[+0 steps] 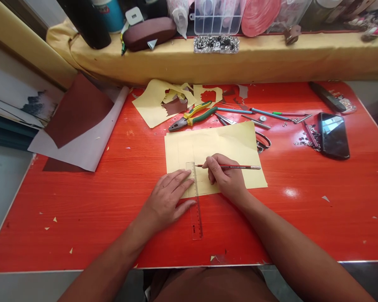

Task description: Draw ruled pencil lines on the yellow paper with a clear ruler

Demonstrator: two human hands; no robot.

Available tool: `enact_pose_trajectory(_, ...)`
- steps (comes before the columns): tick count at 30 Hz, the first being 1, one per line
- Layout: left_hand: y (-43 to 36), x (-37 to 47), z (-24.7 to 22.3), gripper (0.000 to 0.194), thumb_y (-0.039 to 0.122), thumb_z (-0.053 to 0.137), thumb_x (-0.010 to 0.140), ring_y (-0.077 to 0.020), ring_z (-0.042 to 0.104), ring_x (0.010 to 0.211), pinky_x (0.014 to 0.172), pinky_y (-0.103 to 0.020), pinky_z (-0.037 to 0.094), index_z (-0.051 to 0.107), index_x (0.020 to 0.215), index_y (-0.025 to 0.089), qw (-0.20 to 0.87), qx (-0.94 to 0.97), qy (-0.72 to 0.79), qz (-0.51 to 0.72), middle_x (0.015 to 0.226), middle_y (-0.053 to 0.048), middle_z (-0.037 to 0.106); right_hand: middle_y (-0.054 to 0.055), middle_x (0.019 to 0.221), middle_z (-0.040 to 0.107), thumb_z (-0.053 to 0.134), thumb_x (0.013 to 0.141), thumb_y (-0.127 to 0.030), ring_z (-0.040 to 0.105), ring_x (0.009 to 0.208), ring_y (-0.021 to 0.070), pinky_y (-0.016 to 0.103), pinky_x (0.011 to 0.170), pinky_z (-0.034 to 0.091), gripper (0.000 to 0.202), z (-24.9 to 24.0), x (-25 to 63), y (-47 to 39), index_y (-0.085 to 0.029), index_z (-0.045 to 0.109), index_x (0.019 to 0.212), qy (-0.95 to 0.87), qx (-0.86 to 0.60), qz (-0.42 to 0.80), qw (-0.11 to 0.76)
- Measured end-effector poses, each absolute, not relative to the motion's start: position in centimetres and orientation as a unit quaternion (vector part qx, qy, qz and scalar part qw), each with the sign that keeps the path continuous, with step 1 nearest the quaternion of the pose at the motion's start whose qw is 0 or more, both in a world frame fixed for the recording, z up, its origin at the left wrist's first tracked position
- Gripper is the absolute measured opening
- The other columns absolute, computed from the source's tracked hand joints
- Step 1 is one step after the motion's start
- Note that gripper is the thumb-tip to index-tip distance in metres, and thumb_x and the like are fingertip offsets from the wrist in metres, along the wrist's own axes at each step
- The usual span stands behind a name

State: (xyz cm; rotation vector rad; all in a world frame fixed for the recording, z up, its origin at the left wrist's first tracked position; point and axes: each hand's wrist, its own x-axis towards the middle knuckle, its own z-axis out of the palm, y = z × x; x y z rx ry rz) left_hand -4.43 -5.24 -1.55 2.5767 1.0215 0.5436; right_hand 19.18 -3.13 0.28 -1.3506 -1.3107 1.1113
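Observation:
A sheet of yellow paper (220, 140) with faint pencil lines lies on the red table (119, 222) in front of me. My left hand (173, 195) rests flat, fingers spread, pressing a clear plastic ruler (197, 228) that runs across the paper and past its near edge. In my right hand (222, 172) is a dark pencil (244, 167), held nearly level between thumb and fingers. Its tip points left and meets the paper close to the ruler's upper end.
Behind the paper lie pliers (195, 115), cut paper scraps (154, 102) and several pens (236, 110). To the right is a phone (334, 136) beside small metal pieces. Brown and white sheets (78, 111) cover the left side. A crowded ledge (164, 63) runs along the back.

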Motion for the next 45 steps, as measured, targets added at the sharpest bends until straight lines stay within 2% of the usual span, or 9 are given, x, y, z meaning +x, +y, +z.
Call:
enact_pose_trajectory(15,-5.36,-4.43,-1.46,0.048,0.04,0.06,0.109,-0.0319,0.054,0.15,0.122,-0.052,0.044,0.057,0.152,0.019,0.154,0.901,0.364,0.177,0.16,-0.015,0.06,-0.005,0.055,0.055,0.059,0.11,-0.054,0.052,0.05,0.0147,0.031,0.056,0.043,0.043,0.04,19.16,-3.17,-0.022,0.069,0.083,-0.524,-0.552,0.458,0.46)
enact_pose_trajectory(36,-5.4,-4.48,-1.72,0.048,0.04,0.06,0.11,-0.0322,0.053,0.149,0.121,-0.054,0.045,0.055,0.152,0.018,0.156,0.901,0.36,0.186,0.16,-0.016,0.059,-0.003,0.057,0.058,0.058,0.111,-0.053,0.055,0.053,0.0167,0.034,0.064,0.048,0.041,0.03,18.81,-2.96,-0.023,0.069,0.084,-0.53,-0.559,0.448,0.454)
enact_pose_trajectory(45,-5.37,-4.44,-1.81,0.048,0.04,0.061,0.109,-0.032,0.054,0.149,0.121,-0.053,0.045,0.056,0.153,0.02,0.162,0.898,0.361,0.191,0.16,-0.015,0.059,-0.003,0.057,0.058,0.057,0.11,-0.054,0.055,0.054,0.0169,0.033,0.061,0.045,0.042,0.08,18.84,-2.92,-0.023,0.069,0.085,-0.542,-0.563,0.438,0.444)
